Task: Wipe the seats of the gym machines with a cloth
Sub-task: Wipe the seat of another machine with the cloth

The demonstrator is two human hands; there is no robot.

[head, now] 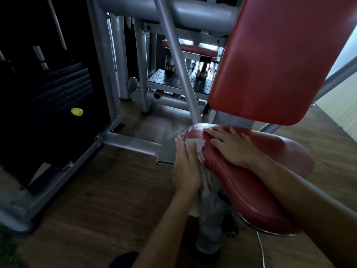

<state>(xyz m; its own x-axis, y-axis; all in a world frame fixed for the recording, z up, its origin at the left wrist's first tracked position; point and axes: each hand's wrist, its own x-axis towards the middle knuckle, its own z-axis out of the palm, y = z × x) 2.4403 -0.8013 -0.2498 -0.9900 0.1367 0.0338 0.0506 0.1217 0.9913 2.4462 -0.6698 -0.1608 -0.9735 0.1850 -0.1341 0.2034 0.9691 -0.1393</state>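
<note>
Presently, head view: left hand [186, 169], fingers straight and together, presses the crumpled white cloth [195, 145] against the side edge of the red seat [257, 176]. Right hand [230, 147], fingers spread, rests flat on top. Glossy stitched vinyl, rounded rim; probably best wiped along the seam with even pressure.

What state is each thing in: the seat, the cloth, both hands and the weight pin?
Red padded vinyl seat: unoccupied, cloth at its side edge.
White crumpled cloth: pressed against the seat's side, tail hanging.
Left hand: fingers straight, pressing the cloth.
Right hand: flat on the seat top.
Yellow selector pin: inserted in the black weight stack.
</note>
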